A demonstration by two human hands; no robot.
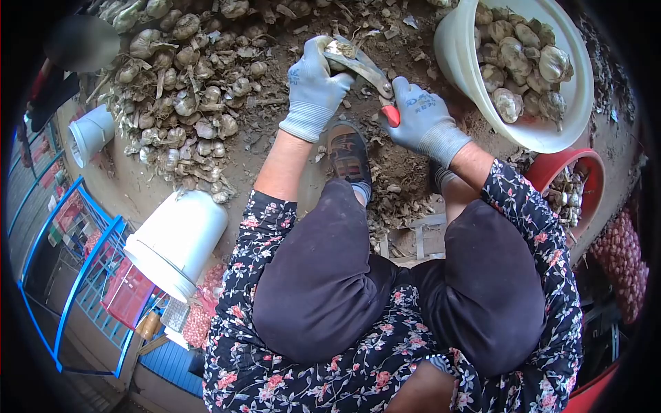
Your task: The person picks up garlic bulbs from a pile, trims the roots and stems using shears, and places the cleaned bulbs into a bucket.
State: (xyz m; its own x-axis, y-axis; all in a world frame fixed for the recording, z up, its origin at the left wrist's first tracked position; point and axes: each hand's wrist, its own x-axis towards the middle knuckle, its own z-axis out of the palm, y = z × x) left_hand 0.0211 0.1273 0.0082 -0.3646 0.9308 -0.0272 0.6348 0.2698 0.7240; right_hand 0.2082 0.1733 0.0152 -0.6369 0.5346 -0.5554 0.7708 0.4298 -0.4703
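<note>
Both of my hands wear grey-blue work gloves and are raised over the ground in front of my knees. My left hand (313, 93) is closed around a garlic bulb (337, 48), most of it hidden by the fingers. Pruning shears (372, 74) with a red handle are gripped in my right hand (421, 120). Their metal blades reach across to the left hand and overlap the bulb in this view. Beyond my left hand lies a large heap of dry garlic (186, 103) with stalks on. Trimmings and dirt (396, 186) cover the ground below.
A white tub (461, 62) with garlic bulbs stands at upper right, and a red bucket (595, 175) with more garlic sits below it. To the left are white buckets (182, 234) and a blue metal rail (76, 255). A filled mesh bag (623, 258) rests at far right.
</note>
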